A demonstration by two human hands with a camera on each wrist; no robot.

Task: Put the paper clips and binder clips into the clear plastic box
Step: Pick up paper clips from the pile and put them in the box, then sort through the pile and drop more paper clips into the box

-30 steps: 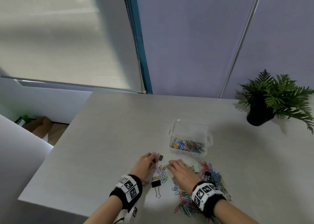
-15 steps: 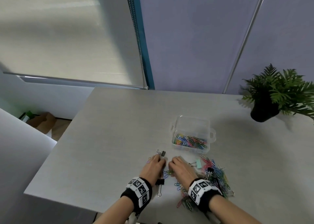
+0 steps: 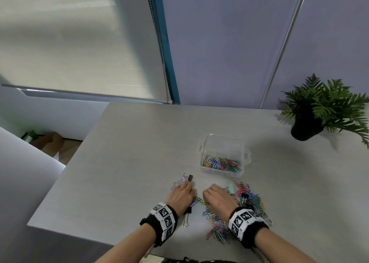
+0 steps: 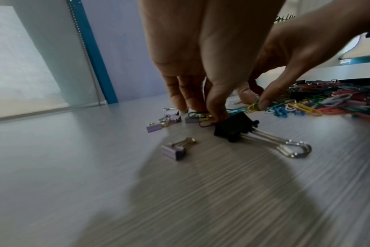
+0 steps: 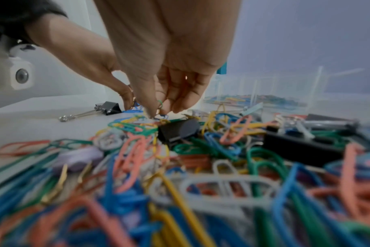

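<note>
— Nearest the table (image 3: 123, 163) edge? Heap of coloured paper clips (image 3: 218, 225), spread under and beside the right wrist, black binder clips mixed in.
— And by the other wrist? Large black binder clip (image 4: 232, 127), silver handles flat on the wood, pointing back toward the edge.
— Left hand (image 3: 182, 196)? Fingers pointed down, thumb and fingertips closed on a few paper clips beside that black clip (exact hold blurred, but clearly a pinch).
— Right hand (image 3: 216, 199)? Close beside the left, thumb and forefinger pinching a yellow-and-green paper clip (image 4: 252, 107) at the heap's left fringe.
— Just past the knuckles? Small lilac binder clips (image 4: 173, 151), a small black binder clip (image 3: 189, 177), and a mint binder clip (image 3: 231, 188) to the right.
— Further out? Clear plastic box (image 3: 223, 143), lid off, a layer of paper clips already on its floor; well apart from both hands.
— Far right corner? Potted fern (image 3: 323, 107).
</note>
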